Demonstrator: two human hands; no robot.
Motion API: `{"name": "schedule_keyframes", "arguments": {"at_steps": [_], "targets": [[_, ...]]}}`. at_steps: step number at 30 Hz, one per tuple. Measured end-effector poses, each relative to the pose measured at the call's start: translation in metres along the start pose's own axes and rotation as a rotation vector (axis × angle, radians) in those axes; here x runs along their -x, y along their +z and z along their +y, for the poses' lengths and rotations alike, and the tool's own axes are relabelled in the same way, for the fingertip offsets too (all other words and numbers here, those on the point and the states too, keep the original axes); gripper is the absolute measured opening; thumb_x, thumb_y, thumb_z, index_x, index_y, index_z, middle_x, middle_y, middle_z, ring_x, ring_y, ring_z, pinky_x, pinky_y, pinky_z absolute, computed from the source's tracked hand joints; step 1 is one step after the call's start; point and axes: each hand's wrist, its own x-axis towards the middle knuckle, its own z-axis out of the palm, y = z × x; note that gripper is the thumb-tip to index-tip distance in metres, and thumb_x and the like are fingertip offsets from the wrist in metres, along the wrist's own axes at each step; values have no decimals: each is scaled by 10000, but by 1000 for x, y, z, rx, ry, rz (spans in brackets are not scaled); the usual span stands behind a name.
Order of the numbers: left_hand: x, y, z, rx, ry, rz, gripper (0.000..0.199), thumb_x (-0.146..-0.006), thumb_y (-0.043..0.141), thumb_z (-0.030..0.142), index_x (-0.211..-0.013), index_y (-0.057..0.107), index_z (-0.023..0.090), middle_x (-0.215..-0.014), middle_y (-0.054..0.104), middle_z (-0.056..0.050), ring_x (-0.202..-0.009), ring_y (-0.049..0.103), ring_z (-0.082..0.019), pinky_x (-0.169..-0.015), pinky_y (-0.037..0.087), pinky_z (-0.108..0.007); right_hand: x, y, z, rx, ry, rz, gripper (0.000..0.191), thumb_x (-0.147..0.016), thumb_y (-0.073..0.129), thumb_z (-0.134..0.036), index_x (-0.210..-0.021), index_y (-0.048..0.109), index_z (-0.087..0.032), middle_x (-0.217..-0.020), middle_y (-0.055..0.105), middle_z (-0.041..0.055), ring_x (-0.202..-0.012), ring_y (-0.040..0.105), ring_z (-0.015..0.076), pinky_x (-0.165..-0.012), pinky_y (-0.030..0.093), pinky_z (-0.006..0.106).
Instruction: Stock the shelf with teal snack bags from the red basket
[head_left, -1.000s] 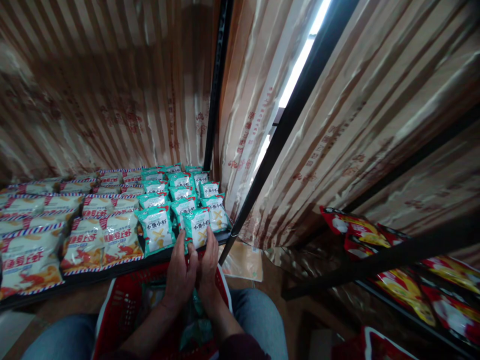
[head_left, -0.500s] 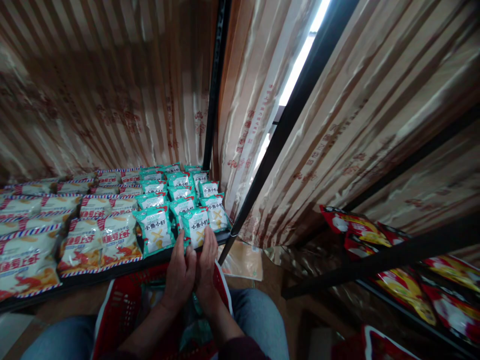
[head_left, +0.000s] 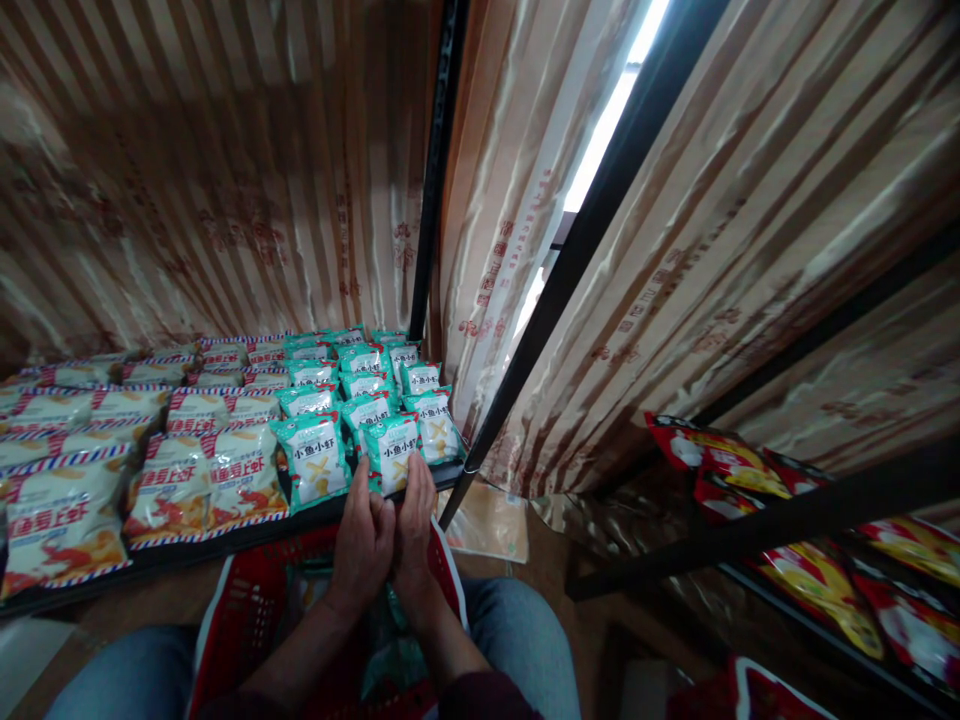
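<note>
A teal-and-white snack bag [head_left: 394, 455] stands at the front edge of the shelf, its printed face toward me. My left hand [head_left: 361, 545] presses its left side, and my right hand [head_left: 414, 530] holds the right side, so the bag sits between my fingers. Around and behind it, similar teal bags [head_left: 311, 460] are lined up in rows. Below my forearms a red basket [head_left: 244, 600] rests between my knees, with more teal bags [head_left: 394, 665] inside, partly hidden by my arms.
Larger cream snack bags with striped edges [head_left: 244, 475] fill the shelf to the left. A dark slanted post [head_left: 540, 330] rises just right of the teal rows. Lower right, red-and-yellow bags [head_left: 817, 590] lie on another rack beside a second red basket [head_left: 712, 695]. Pleated curtains [head_left: 300, 180] hang behind.
The view has shifted very slightly, so the shelf appears a little further right. Both hands stay on the same teal snack bag, which has hardly moved.
</note>
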Motion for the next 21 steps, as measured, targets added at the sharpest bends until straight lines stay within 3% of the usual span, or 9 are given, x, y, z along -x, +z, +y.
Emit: {"name": "schedule_keyframes", "arguments": {"at_steps": [9, 14, 21], "targets": [[2, 1, -11, -170, 308, 50, 557, -906, 349, 199, -1445, 213, 174, -1520, 228, -140, -1392, 241, -243, -1111, 282, -488, -2, -4, -7, -25, -24, -14, 558, -957, 281, -292, -1477, 96, -211, -1518, 238, 109, -1387, 245, 226, -1106, 289, 491], [5, 0, -9, -279, 327, 23, 498, -914, 333, 178, -1409, 287, 167, -1550, 106, -136, -1414, 158, -255, -1112, 273, -498, -6, -5, -10, -27, -9, -40, 530, -959, 187, -241, -1478, 79, -238, -1519, 243, 71, -1386, 242, 198, -1102, 303, 461], [-1, 0, -12, -283, 323, -5, 469, -915, 316, 173, -1383, 317, 137, -1541, 128, -158, -1411, 175, -246, -1109, 287, -485, -5, 4, -4, 73, -12, 8, 535, -951, 173, -206, -1477, 86, -239, -1517, 241, 81, -1377, 252, 209, -1078, 328, 483]]}}
